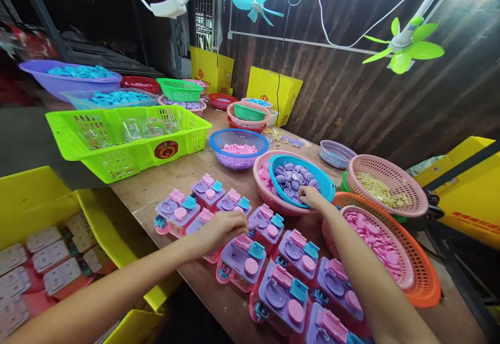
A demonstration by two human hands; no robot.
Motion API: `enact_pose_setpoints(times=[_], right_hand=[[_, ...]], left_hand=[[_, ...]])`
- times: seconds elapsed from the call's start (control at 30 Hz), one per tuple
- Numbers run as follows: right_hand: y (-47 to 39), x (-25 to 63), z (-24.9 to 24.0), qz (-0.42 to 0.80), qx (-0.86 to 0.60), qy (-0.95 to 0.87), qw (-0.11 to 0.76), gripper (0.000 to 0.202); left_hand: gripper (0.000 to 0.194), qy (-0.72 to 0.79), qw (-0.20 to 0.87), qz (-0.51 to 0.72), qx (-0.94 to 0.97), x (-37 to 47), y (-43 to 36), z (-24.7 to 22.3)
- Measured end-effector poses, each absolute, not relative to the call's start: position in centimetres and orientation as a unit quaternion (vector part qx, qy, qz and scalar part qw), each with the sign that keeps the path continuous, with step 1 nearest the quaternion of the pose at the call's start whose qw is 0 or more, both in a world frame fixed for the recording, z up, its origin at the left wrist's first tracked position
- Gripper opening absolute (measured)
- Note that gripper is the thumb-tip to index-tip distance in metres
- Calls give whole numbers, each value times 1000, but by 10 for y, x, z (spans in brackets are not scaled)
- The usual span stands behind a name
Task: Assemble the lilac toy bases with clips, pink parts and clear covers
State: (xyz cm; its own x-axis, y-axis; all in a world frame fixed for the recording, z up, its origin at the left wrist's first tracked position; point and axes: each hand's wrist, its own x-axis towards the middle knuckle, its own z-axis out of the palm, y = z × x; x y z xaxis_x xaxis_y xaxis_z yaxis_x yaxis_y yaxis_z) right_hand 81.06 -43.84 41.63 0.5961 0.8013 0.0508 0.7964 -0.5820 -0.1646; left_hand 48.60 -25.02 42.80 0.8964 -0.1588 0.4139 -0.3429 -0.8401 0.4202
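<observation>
My left hand (224, 228) is closed over the rows of pink and purple toy boxes (237, 260), its fingertips around a small purple part (253, 223). The box just below it shows no round purple disc like those on its neighbours. My right hand (310, 196) is at the front right of the blue basket (330, 185), which holds purple oval pieces (292, 175). Its fingers are curled together over those pieces; whatever they pinch is hidden. The blue basket rests in a pink basket (287, 210) of pink pieces.
A green crate (117, 166) of clear parts stands at the left. Baskets of pink pieces (369, 237) and cream pieces (380, 190) are at the right. Yellow boxes (88, 229) stand below the table's left edge. Two small fans (406, 47) hang overhead.
</observation>
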Motion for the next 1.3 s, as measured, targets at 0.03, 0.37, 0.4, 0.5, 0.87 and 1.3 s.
enact_pose_setpoints(times=[0.03,0.37,0.4,0.5,0.87,1.3], right_hand=[[-439,811,416,23,-889,-449,88,22],[-430,807,434,161,-865,-471,63,24],[-428,806,433,154,-867,-469,63,24],[-425,798,431,115,-877,-462,72,23],[-493,740,461,-19,-892,-415,177,26],[-650,559,414,39,-874,-265,406,23]], left_hand=[[25,-153,203,196,947,472,-249,415],[19,-268,-45,153,950,435,-251,384],[19,-268,-51,149,950,437,-250,385],[17,-265,-67,131,953,439,-250,386],[16,-237,-66,91,965,445,-262,378],[42,-84,-40,-36,995,447,-274,387]])
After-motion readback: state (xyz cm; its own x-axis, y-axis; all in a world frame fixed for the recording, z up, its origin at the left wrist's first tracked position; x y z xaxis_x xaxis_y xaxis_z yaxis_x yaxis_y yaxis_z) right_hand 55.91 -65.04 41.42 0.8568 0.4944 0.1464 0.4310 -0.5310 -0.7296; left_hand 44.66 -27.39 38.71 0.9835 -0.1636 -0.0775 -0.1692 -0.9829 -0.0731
